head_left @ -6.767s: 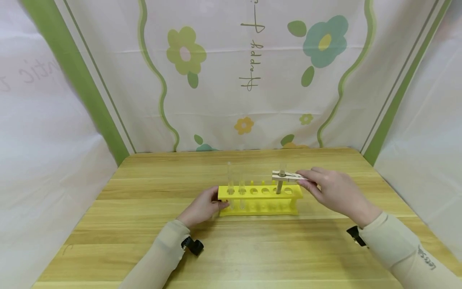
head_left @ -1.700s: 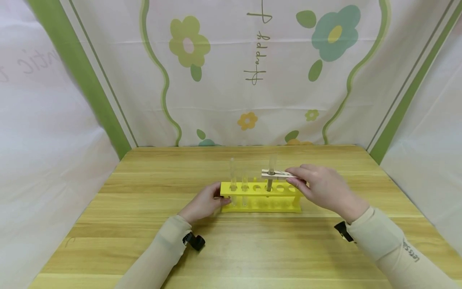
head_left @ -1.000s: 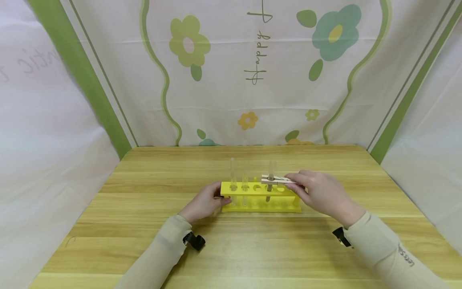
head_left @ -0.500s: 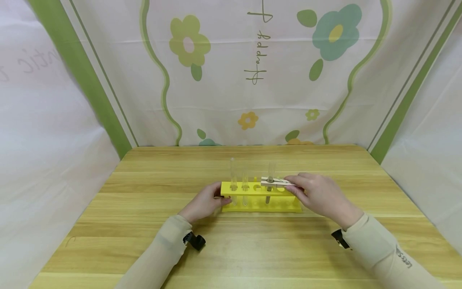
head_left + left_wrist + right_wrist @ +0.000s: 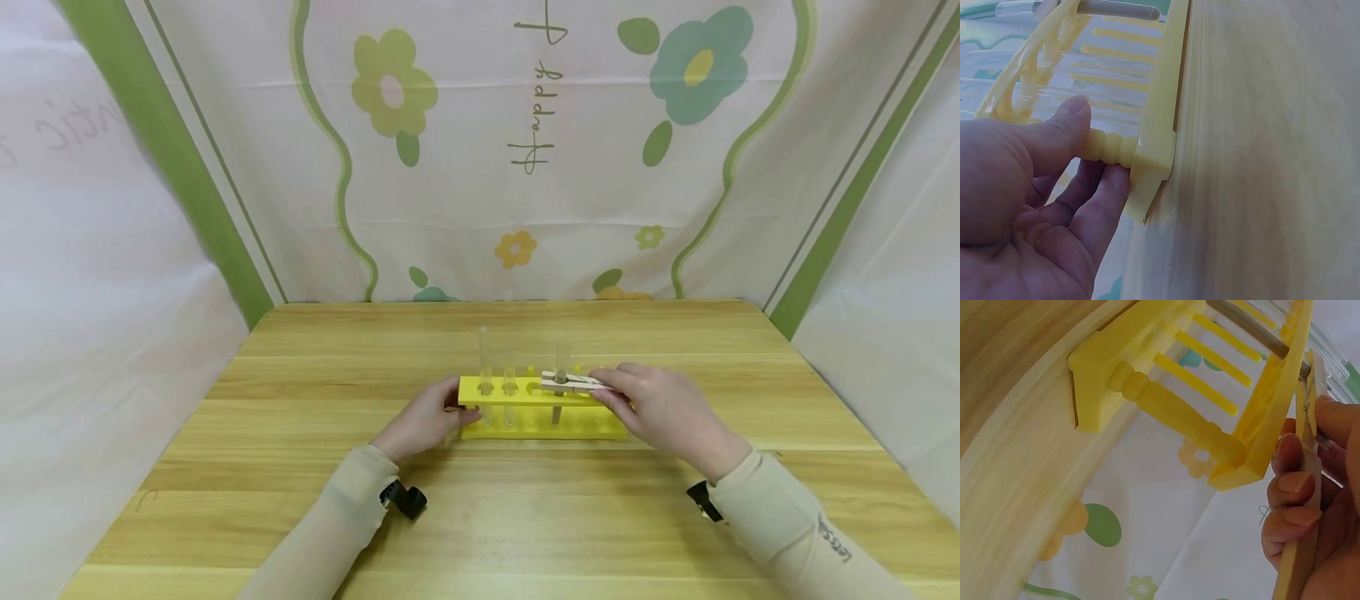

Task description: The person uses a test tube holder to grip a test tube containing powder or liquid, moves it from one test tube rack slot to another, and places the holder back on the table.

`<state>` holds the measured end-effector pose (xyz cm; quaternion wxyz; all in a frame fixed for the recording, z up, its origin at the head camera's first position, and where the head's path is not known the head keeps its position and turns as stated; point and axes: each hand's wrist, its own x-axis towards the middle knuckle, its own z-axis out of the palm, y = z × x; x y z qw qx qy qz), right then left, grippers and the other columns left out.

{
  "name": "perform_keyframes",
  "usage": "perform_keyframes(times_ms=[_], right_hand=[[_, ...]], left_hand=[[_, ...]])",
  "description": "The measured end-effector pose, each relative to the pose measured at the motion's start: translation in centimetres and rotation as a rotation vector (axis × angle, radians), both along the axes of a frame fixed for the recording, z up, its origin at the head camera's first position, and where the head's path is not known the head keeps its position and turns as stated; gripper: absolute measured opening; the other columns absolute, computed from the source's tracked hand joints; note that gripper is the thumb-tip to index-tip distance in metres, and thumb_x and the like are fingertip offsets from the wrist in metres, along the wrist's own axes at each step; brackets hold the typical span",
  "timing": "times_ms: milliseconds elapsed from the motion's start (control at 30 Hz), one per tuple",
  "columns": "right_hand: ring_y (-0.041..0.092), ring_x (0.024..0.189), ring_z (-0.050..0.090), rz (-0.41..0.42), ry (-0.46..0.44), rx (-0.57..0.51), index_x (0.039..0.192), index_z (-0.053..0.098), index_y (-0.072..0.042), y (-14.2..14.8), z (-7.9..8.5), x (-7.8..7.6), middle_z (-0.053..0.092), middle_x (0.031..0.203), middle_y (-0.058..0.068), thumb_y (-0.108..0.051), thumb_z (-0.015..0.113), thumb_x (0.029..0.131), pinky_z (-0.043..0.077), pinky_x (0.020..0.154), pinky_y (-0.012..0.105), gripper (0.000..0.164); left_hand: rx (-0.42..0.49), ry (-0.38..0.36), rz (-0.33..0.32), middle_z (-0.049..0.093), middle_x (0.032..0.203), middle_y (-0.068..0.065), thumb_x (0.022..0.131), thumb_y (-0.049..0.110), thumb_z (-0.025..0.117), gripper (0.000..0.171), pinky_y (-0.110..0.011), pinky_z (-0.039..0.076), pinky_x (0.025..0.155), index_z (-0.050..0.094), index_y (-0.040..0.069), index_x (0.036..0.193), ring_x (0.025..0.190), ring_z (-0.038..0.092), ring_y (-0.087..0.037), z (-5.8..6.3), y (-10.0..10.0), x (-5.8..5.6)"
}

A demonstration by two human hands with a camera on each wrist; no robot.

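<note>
A yellow test tube rack (image 5: 525, 433) stands on the table. At its left end my left hand (image 5: 422, 422) grips the end post (image 5: 1107, 147) between thumb and fingers. My right hand (image 5: 663, 414) holds a wooden test tube clamp (image 5: 1300, 550) by its handle. The clamp's jaws are around a glass test tube (image 5: 562, 357) with grey-brown contents. This tube passes through a hole right of the rack's middle, its lower end (image 5: 557, 414) near the base. Two clear test tubes, one taller (image 5: 483, 354) and one shorter (image 5: 509, 368), stand in the leftmost holes.
The rack sits on a wood-grain table (image 5: 360, 350), well in from its edges. Behind the table hangs a white curtain (image 5: 465, 167) with printed flowers; more white cloth hangs at both sides. Yellow pegs (image 5: 1210, 384) rise from the rack's back.
The clamped test tube has moved left from the fifth hole to the fourth and gone down through it. My right hand has lowered with the clamp. My left hand keeps its grip.
</note>
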<state>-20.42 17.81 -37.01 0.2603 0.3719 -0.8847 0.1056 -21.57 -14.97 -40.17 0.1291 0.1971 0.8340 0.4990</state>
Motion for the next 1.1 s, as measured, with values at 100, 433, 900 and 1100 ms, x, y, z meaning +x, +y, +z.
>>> perform_keyframes(times_ms=[100,433,900,1100], right_hand=[[0.0,0.052,0.047,-0.004,0.007,0.002,0.103,0.069,-0.01,-0.03,-0.05,0.13,0.061,0.074,-0.005,-0.023,0.071,0.082,0.042,0.047,0.022,0.025],[0.001,0.052,0.038,-0.022,0.02,-0.031,0.099,0.069,-0.012,-0.21,-0.4,0.62,0.05,0.077,-0.003,-0.021,0.072,0.08,0.034,0.042,0.017,0.021],[0.007,0.058,0.039,-0.032,0.091,-0.034,0.089,0.068,-0.013,-0.37,-0.84,0.65,0.047,0.075,-0.006,-0.025,0.072,0.079,0.038,0.045,0.022,0.016],[0.01,0.062,0.044,-0.024,0.091,-0.039,0.089,0.068,-0.009,-0.46,-0.92,0.62,0.051,0.076,-0.004,-0.026,0.071,0.08,0.041,0.052,0.027,0.019]], left_hand=[[-0.001,0.001,-0.002,0.06,0.105,-0.005,0.09,0.012,0.059,0.023,-0.031,0.048,0.078,0.056,0.017,0.113,0.094,0.056,-0.016,0.26,0.02,0.15],[0.002,-0.006,0.001,0.06,0.108,-0.005,0.09,0.011,0.06,0.026,-0.032,0.048,0.079,0.056,0.018,0.115,0.095,0.057,-0.015,0.29,0.04,0.15],[-0.001,-0.021,0.011,0.06,0.11,-0.005,0.09,0.012,0.06,0.027,-0.032,0.048,0.079,0.056,0.018,0.116,0.096,0.056,-0.015,0.5,0.11,0.29],[0.001,-0.024,0.01,0.06,0.11,-0.005,0.09,0.013,0.059,0.026,-0.032,0.048,0.08,0.055,0.018,0.115,0.096,0.056,-0.015,0.54,0.12,0.32]])
